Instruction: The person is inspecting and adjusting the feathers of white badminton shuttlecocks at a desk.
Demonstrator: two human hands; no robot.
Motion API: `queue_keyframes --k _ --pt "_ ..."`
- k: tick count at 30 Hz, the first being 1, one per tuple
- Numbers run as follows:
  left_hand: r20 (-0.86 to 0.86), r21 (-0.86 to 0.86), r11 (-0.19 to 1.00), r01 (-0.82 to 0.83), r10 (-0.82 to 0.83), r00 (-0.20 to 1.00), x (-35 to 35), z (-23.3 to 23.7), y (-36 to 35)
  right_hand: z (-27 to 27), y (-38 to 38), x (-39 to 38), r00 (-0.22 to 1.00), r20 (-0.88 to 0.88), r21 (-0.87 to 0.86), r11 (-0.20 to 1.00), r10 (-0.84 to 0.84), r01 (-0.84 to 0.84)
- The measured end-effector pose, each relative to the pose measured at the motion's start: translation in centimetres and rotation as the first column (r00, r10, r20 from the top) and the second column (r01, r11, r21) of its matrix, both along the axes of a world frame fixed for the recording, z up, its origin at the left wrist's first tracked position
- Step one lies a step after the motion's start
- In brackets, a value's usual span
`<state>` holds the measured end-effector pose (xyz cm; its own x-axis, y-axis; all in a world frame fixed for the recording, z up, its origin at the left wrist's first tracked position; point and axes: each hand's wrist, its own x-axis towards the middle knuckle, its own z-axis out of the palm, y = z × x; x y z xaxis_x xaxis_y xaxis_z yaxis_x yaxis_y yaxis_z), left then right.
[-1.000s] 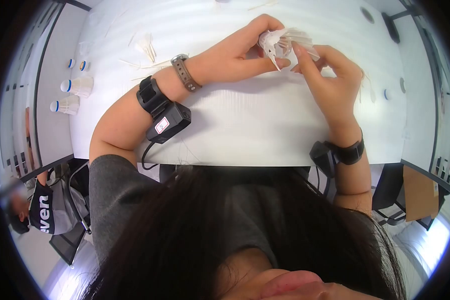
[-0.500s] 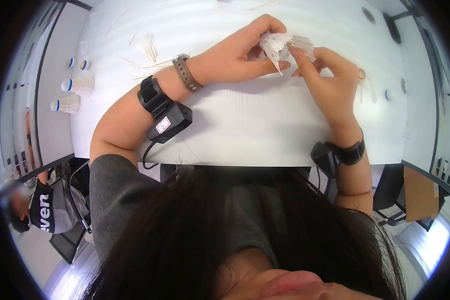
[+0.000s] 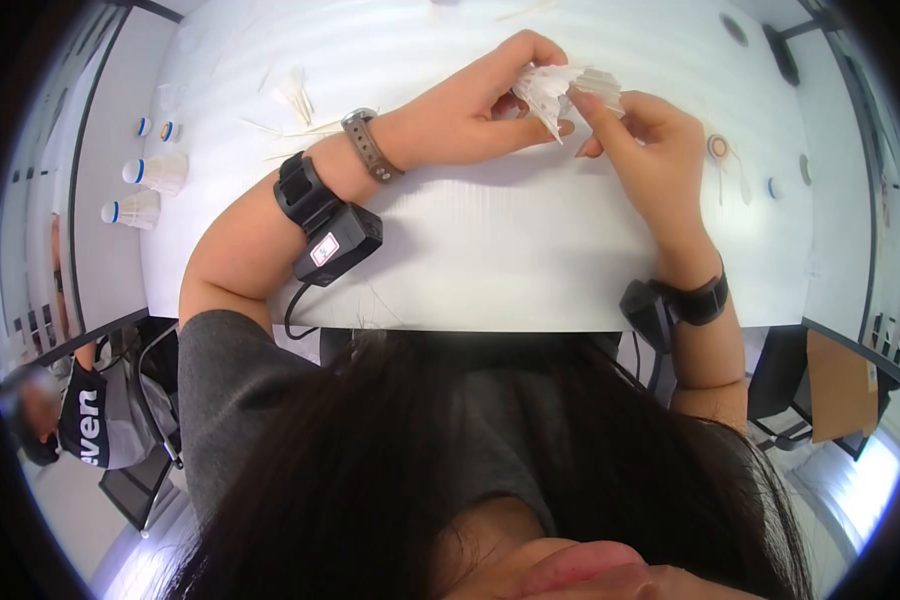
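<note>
A white feathered piece (image 3: 545, 92), like the skirt of a shuttlecock, is held between both hands over the far part of the white table (image 3: 450, 250). My left hand (image 3: 500, 100) grips its left side, thumb below and fingers curled behind. My right hand (image 3: 645, 135) pinches its right side with thumb and fingertips. Part of the piece is hidden behind the fingers. Just right of my right hand lies a small round ring-like item (image 3: 717, 147) with a thin stick beside it.
Two shuttlecocks (image 3: 160, 172) (image 3: 135, 210) and small blue-rimmed caps (image 3: 169, 130) are at the left. Loose feathers (image 3: 292, 95) and thin sticks lie beyond my left wrist. A blue-and-white cap (image 3: 772, 188) is at the right. Another person (image 3: 100, 410) sits at the lower left.
Both hands and the white piece have shifted slightly left. The ring-like item is more exposed beside my right hand. Both hands keep their hold.
</note>
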<state>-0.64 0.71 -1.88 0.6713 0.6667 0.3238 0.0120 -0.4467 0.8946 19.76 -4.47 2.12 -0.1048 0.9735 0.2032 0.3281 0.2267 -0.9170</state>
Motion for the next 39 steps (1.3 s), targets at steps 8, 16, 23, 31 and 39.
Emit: queue_keyframes --k 8,16,23,31,39 --pt "-0.114 -0.193 0.981 0.022 -0.045 0.992 -0.3 1.2 -0.4 -0.2 0.1 -0.1 0.999 -0.050 -0.048 0.999 0.018 -0.020" --pt "-0.127 -0.172 0.985 0.008 -0.030 0.991 -0.2 1.0 -0.4 -0.3 0.2 -0.2 0.998 -0.052 -0.053 0.998 0.028 -0.030" --pt "-0.046 -0.189 0.982 0.012 -0.021 0.999 0.0 1.3 -0.3 0.0 0.4 0.0 1.000 0.016 0.056 0.998 -0.006 0.005" --pt "0.025 -0.204 0.979 -0.024 0.029 0.999 0.1 1.1 -0.1 0.5 0.5 0.4 0.998 -0.063 0.028 0.999 -0.013 0.015" --pt "0.007 -0.195 0.981 0.000 0.001 1.000 -0.1 1.2 -0.2 0.2 0.3 0.3 1.000 -0.015 0.057 0.998 0.018 -0.017"
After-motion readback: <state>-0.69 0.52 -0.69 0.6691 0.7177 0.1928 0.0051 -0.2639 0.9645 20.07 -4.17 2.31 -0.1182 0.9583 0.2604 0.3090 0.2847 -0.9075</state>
